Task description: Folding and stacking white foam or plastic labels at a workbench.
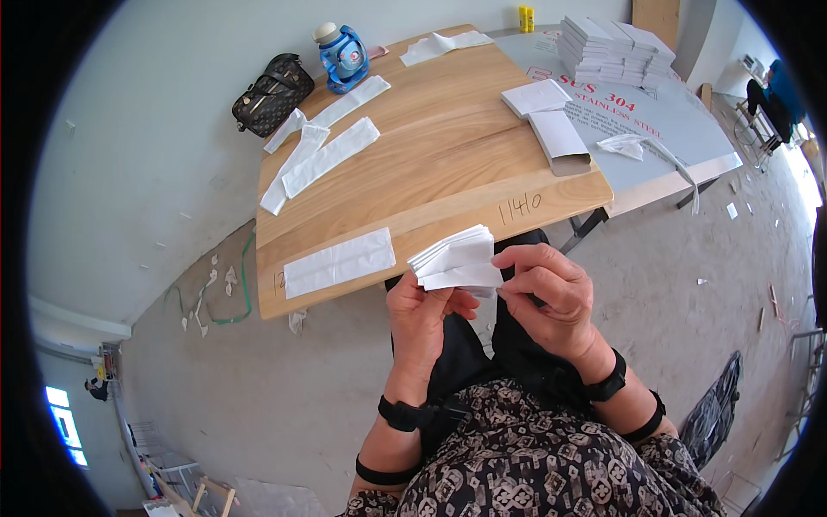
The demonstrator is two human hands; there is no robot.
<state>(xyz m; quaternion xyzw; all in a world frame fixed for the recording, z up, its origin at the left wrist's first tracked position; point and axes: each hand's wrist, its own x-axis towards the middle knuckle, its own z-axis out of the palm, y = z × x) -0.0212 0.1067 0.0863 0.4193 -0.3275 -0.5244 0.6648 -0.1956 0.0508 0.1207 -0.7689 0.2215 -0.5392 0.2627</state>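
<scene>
A bundle of folded white paper, its layers fanned like pleats, is held over my lap just off the table's near edge. My left hand grips it from below, thumb in front and fingers behind. At its right edge, my right hand has thumb and index finger pinched on the paper; the exact contact is partly hidden by the fingers. A flat, creased white paper strip lies on the near left of the wooden table, close to my left hand.
More white strips lie at the table's left, near a dark handbag and a blue bottle. White boxes sit at the right edge. Beyond, a grey-covered table bears stacked white boxes and yellow tubes.
</scene>
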